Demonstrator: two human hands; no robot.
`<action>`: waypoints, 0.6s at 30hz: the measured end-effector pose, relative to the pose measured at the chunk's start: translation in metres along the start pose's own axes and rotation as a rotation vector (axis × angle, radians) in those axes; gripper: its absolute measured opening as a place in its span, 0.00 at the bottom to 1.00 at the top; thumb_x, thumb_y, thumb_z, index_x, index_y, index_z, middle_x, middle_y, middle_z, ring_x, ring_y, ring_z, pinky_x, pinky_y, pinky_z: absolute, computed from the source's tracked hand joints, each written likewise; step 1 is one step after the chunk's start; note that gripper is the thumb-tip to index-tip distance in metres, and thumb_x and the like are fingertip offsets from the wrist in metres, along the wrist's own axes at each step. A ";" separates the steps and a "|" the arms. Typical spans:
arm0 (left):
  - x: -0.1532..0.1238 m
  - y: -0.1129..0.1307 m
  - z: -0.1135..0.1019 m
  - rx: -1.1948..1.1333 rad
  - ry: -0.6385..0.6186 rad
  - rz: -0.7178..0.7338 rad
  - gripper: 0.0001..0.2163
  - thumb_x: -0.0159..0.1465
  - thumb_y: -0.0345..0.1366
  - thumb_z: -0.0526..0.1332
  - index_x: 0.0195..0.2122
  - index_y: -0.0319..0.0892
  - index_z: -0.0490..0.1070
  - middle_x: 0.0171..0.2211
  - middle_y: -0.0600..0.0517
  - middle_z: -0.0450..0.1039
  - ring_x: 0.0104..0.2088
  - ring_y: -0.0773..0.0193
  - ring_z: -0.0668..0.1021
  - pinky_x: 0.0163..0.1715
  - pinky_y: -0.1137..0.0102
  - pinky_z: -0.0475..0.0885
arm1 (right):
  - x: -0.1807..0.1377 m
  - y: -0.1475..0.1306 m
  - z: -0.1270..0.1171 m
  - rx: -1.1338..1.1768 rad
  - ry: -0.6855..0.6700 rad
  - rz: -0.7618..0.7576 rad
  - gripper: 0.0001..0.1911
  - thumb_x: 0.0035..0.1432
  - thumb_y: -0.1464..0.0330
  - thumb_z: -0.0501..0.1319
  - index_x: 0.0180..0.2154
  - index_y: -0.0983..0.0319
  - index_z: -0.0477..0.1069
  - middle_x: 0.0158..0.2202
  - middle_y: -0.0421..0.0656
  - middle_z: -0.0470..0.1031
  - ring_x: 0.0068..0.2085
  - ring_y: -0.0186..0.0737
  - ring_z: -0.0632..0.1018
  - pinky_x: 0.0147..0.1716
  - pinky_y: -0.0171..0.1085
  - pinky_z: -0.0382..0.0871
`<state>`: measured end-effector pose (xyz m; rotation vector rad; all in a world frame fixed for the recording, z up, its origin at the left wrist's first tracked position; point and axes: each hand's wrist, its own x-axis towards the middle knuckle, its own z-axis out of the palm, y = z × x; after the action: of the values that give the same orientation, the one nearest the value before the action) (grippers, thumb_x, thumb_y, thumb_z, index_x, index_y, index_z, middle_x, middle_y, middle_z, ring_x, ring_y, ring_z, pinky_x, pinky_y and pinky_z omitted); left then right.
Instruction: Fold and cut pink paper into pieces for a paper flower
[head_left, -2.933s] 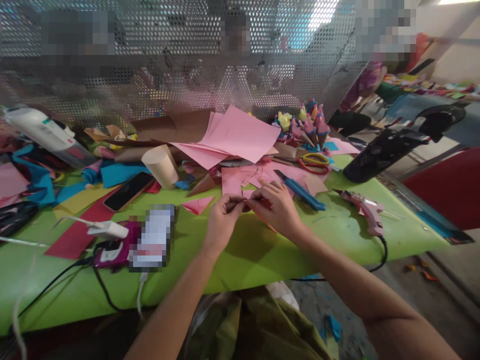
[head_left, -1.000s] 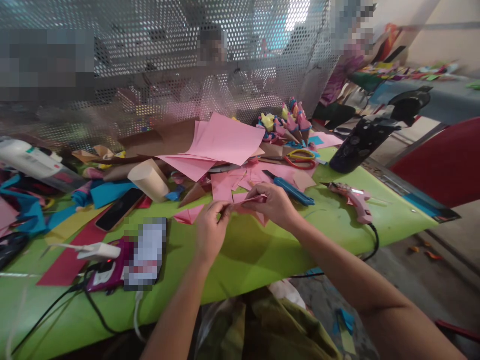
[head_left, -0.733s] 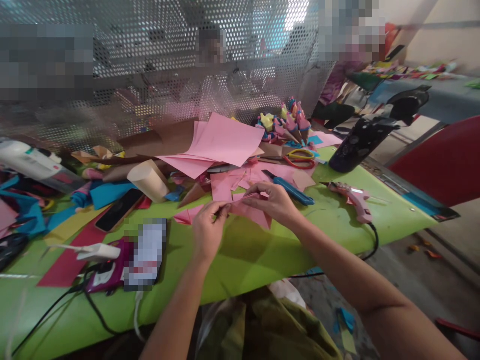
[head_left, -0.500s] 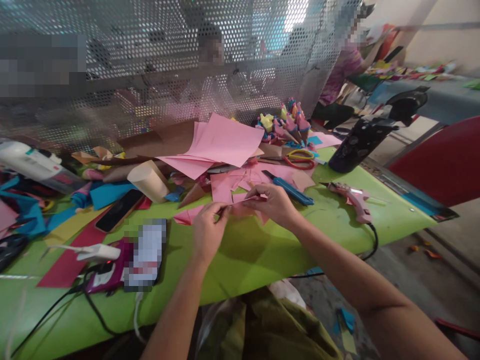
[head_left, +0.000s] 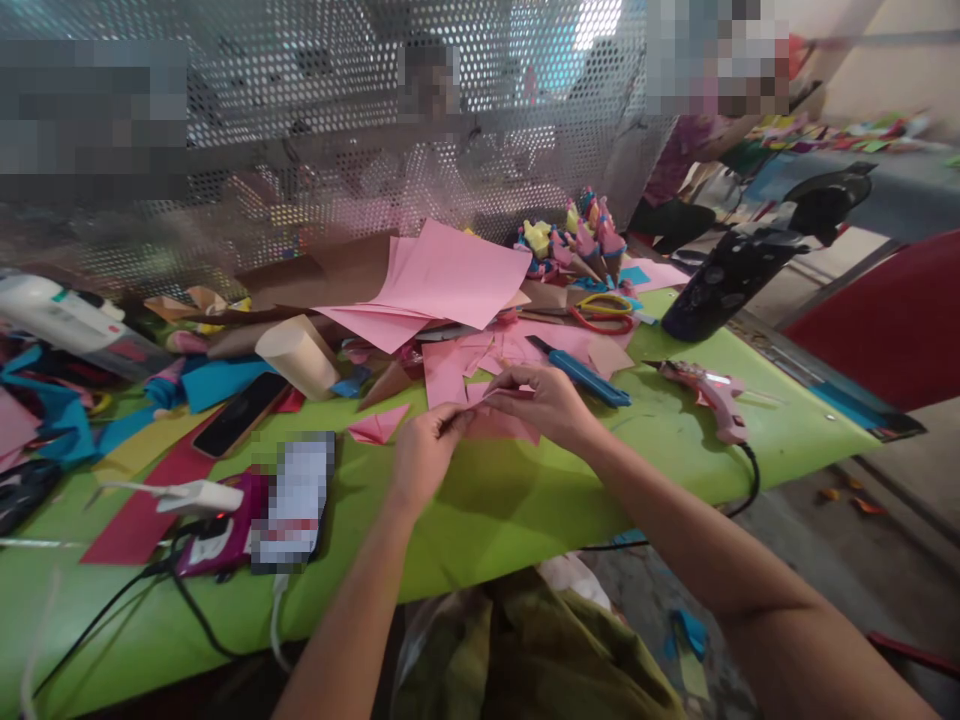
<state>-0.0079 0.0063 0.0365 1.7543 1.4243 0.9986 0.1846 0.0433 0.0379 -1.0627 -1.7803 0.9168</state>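
Observation:
Between my two hands, just above the green table (head_left: 525, 510), is a small piece of pink paper (head_left: 481, 397), seen nearly edge-on. My left hand (head_left: 426, 448) pinches its left end, and my right hand (head_left: 544, 402) pinches its right end; the fingers partly cover it. A folded pink paper piece (head_left: 377, 426) lies left of my left hand. Pink paper scraps (head_left: 444, 372) spread behind my hands. A blue utility knife (head_left: 583, 372) rests just beyond my right hand, its blade end pointing away to the left.
A pink hot glue gun (head_left: 709, 392) lies at right, its cord hanging off the edge. Scissors (head_left: 604, 312), pink sheets (head_left: 457, 275), paper cones (head_left: 585, 240) and a black bottle (head_left: 731, 275) stand behind. Phones (head_left: 238, 412) and a purple power strip (head_left: 225, 535) lie left.
My left hand has shifted slightly right, closer to my right hand, uncovering more of the folded pink piece. Both hands keep their pinch on the paper. The view has tilted a little.

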 end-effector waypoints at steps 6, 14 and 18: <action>0.002 0.001 -0.005 -0.070 -0.307 -0.147 0.14 0.63 0.48 0.60 0.36 0.43 0.76 0.30 0.52 0.77 0.29 0.62 0.78 0.28 0.71 0.68 | 0.001 0.005 0.003 -0.057 -0.120 -0.007 0.05 0.55 0.67 0.67 0.30 0.61 0.79 0.28 0.41 0.80 0.31 0.38 0.77 0.31 0.35 0.67; 0.002 -0.008 0.010 -0.371 -0.198 -0.263 0.20 0.62 0.55 0.61 0.30 0.40 0.72 0.20 0.53 0.71 0.19 0.70 0.67 0.19 0.74 0.58 | -0.003 -0.004 -0.003 -0.060 0.230 -0.235 0.14 0.57 0.62 0.67 0.45 0.57 0.77 0.46 0.46 0.79 0.48 0.46 0.76 0.49 0.45 0.69; 0.006 -0.013 0.014 -0.541 0.095 -0.290 0.21 0.59 0.57 0.62 0.31 0.40 0.71 0.20 0.54 0.71 0.18 0.71 0.66 0.19 0.74 0.58 | -0.006 -0.008 -0.005 0.054 0.480 -0.212 0.11 0.56 0.60 0.68 0.37 0.59 0.74 0.36 0.42 0.76 0.37 0.40 0.74 0.38 0.40 0.69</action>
<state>-0.0011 0.0145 0.0198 1.0905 1.2651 1.1807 0.1888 0.0358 0.0449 -0.9427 -1.4234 0.5214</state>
